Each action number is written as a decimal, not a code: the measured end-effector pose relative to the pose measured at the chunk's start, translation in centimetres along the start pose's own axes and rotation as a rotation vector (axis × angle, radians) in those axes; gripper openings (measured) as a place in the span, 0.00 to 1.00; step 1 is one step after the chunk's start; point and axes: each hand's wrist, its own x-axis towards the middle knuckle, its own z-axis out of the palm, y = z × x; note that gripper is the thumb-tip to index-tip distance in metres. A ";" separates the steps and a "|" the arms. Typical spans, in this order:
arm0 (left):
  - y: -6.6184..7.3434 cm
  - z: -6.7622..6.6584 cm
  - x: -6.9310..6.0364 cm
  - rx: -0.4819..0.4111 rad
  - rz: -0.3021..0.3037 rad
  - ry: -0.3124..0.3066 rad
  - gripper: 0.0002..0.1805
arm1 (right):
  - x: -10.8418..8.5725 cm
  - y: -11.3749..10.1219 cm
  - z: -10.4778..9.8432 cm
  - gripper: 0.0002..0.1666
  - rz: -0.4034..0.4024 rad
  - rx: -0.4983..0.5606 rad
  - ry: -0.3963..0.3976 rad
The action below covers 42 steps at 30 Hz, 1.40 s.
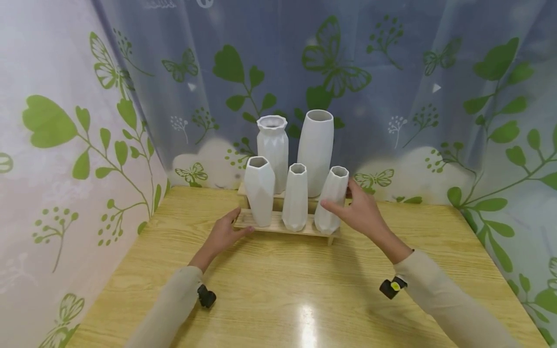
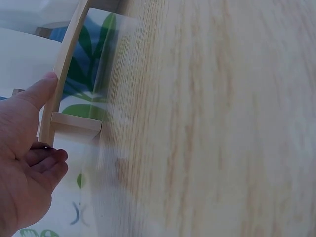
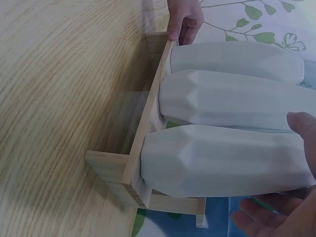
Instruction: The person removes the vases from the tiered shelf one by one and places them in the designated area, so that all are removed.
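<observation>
1. Our left hand [image 1: 224,235] pinches the left end of the wooden stand [image 1: 278,226]
2. At its right end, our nearer right hand [image 1: 364,215] grips the right front vase [image 1: 334,189], long axis upright
3. We see the tallest vase [image 1: 316,145] on its back tier

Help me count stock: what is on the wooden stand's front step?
Three white vases stand along the front step. Its surface directly beneath them is covered from view.
</observation>
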 end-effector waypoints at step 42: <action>0.3 0.1 -0.2 -0.030 -0.002 0.002 0.52 | -0.2 1.2 -1.1 0.42 -0.053 0.044 0.099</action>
